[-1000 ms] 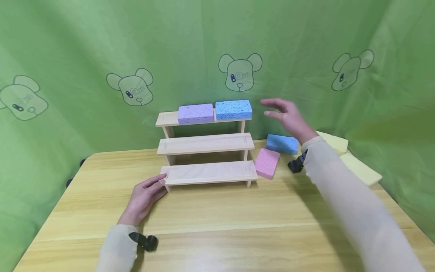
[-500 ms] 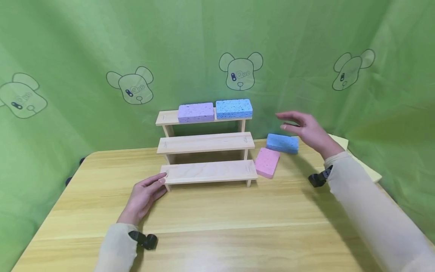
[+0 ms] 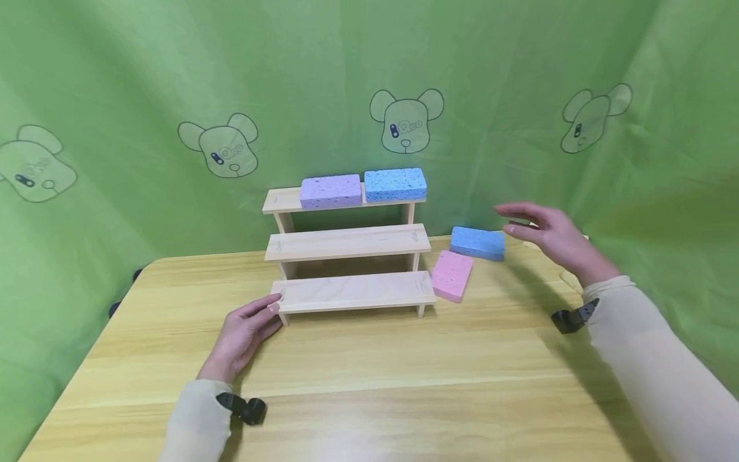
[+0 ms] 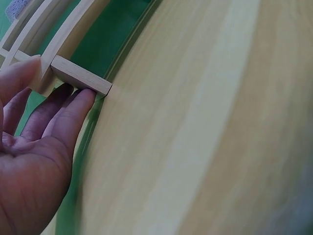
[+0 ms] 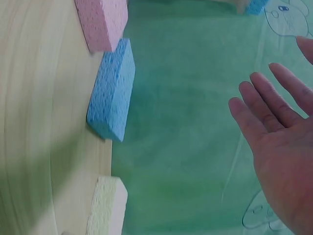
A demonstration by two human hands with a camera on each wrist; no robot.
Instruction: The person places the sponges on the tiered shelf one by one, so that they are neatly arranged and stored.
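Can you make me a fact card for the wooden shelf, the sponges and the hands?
rack: wooden, three levels
top level: purple sponge, blue sponge
on table: other blue sponge, pink sponge, yellow block (partly hidden)
left hand: holds rack's bottom left end
right hand: in the air, holds nothing
behind: green cloth

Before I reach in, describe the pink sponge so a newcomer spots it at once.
Find the three-step wooden rack on the table. Beside the right end of its lowest shelf lies the pink sponge. A blue sponge lies behind it, but only this one is pink.
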